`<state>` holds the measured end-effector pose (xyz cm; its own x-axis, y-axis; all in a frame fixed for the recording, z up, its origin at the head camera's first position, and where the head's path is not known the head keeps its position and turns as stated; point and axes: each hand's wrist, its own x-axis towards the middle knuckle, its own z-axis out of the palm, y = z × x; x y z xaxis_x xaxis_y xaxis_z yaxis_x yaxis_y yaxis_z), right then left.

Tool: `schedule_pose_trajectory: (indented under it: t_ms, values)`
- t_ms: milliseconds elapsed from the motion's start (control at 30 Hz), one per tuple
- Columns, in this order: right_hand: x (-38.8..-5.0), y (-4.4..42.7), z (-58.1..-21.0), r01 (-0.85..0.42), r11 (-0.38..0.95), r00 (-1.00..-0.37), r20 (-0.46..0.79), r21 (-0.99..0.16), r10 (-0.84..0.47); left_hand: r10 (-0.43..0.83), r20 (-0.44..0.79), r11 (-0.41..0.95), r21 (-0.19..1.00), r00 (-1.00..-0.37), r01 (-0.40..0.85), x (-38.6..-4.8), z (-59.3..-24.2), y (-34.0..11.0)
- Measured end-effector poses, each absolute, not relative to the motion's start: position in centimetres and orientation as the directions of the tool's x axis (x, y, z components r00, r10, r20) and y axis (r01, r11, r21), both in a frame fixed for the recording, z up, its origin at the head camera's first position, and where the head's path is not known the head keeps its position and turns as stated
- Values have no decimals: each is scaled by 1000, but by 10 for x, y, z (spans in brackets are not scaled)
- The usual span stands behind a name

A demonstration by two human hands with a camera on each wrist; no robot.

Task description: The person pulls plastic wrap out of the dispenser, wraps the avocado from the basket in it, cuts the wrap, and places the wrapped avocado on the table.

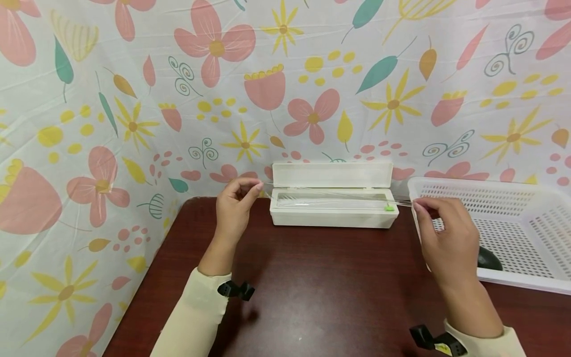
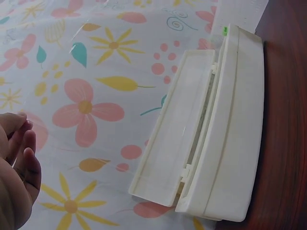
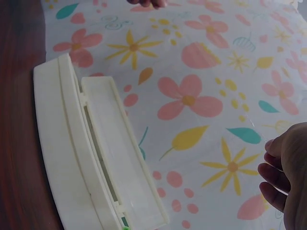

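A clear strip of cling film (image 1: 339,193) stretches between both hands, above a white cling film dispenser (image 1: 330,218). My left hand (image 1: 234,210) pinches one end of the film between thumb and forefinger, left of the dispenser. At the other end, my right hand (image 1: 448,238) pinches the film between thumb and fingertips, beside the basket. The dispenser's long lid (image 1: 332,175) stands open at the back. A small green slider (image 1: 389,208) sits near the right end of its front edge. In both wrist views the film is barely visible.
A white perforated basket (image 1: 513,184) stands on the right side of the dark red-brown table (image 1: 303,292). Inside it lies a dark rounded object (image 1: 489,259), partly hidden by the right hand. A flower-patterned sheet (image 1: 312,64) hangs behind and to the left.
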<state>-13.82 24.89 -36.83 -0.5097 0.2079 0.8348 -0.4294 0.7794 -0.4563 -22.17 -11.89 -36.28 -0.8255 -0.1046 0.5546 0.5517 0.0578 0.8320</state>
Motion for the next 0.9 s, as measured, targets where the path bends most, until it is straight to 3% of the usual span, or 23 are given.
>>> schedule_pose_trajectory:
  t_ms: [900]
  values:
    - [-115, 252, -365, -469, 776, -512, 846, -422, 151, -63, 557, 28, 830, -828, 556, -197, -357, -127]
